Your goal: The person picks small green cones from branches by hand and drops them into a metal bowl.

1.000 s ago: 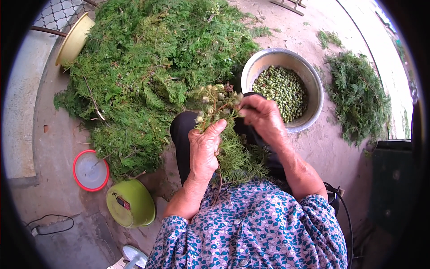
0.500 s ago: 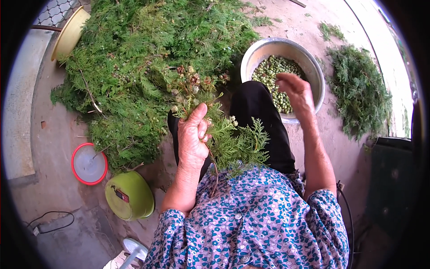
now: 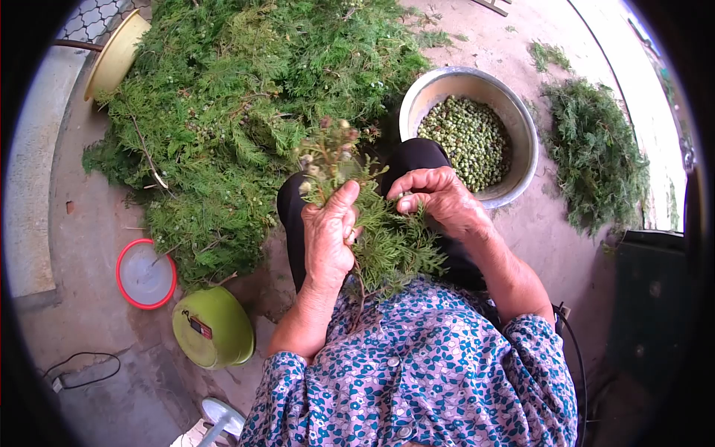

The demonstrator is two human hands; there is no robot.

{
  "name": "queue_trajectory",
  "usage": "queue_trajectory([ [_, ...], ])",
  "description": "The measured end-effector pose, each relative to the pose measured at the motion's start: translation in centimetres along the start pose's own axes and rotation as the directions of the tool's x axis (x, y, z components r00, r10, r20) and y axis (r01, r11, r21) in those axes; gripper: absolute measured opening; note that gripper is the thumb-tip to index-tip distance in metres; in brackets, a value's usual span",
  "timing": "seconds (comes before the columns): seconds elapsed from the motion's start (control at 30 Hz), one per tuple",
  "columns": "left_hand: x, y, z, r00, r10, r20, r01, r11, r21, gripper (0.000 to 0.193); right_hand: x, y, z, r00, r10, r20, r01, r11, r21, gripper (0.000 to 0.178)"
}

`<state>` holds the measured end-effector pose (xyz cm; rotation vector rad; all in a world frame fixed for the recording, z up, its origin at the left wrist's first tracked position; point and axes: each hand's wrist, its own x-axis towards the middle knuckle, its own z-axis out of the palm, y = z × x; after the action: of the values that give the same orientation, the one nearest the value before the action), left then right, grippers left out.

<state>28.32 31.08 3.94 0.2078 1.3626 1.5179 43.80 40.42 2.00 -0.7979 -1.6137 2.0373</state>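
My left hand (image 3: 331,232) is closed round a leafy evergreen sprig (image 3: 395,242), like cypress or arborvitae. Its cone-bearing tip (image 3: 328,153) sticks up past my thumb, slightly blurred, and its flat green fronds hang over my lap. Just to the right, my right hand (image 3: 439,197) pinches at the same sprig with thumb and forefinger. Between those fingertips shows a small pale green cone (image 3: 404,195); whether it is still attached I cannot tell. Beyond my right knee stands a wide metal basin (image 3: 526,160), partly filled with loose green cones (image 3: 465,141).
A large heap of cut evergreen branches (image 3: 223,112) spreads ahead and left; a smaller pile (image 3: 596,149) lies right of the basin. At left are a tipped green tub (image 3: 216,328), a red-rimmed shallow bowl (image 3: 147,274) and a cream basin (image 3: 119,52). A black cable (image 3: 577,346) runs at right.
My right hand has come from over the basin, left and nearer, to the sprig, its fingers now pinching a cone. My left hand has shifted slightly right with the sprig.
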Motion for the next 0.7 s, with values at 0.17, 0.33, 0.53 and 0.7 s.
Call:
queue_trajectory([
  [0.17, -0.6, -0.8, 2.4, 0.998, 0.037, 0.055, -0.041, 0.996, 0.082, 0.028, -1.2, -0.3, -0.3, 0.962, 0.116, -0.248, -0.065, 0.977, 0.203, 0.011],
  [0.33, 0.1, -0.6, 0.2, 0.997, 0.066, 0.051, -0.071, 0.992, 0.108, 0.024, -0.8, 0.4, -5.8, 0.778, -0.102, -0.62, 0.286, 0.936, 0.205, 0.012],
  [0.53, 0.1, -0.8, 1.0, 0.985, 0.089, 0.149, -0.104, 0.989, 0.103, 0.02, -0.9, 3.6, -13.3, 0.467, -0.799, -0.379, -0.412, 0.183, -0.893, 0.025],
  [0.7, 0.4, -1.2, 0.7, 0.989, 0.018, 0.147, -0.032, 0.995, 0.093, 0.025, -1.2, -1.2, -2.4, 0.789, -0.484, -0.377, 0.192, 0.778, -0.598, 0.019],
])
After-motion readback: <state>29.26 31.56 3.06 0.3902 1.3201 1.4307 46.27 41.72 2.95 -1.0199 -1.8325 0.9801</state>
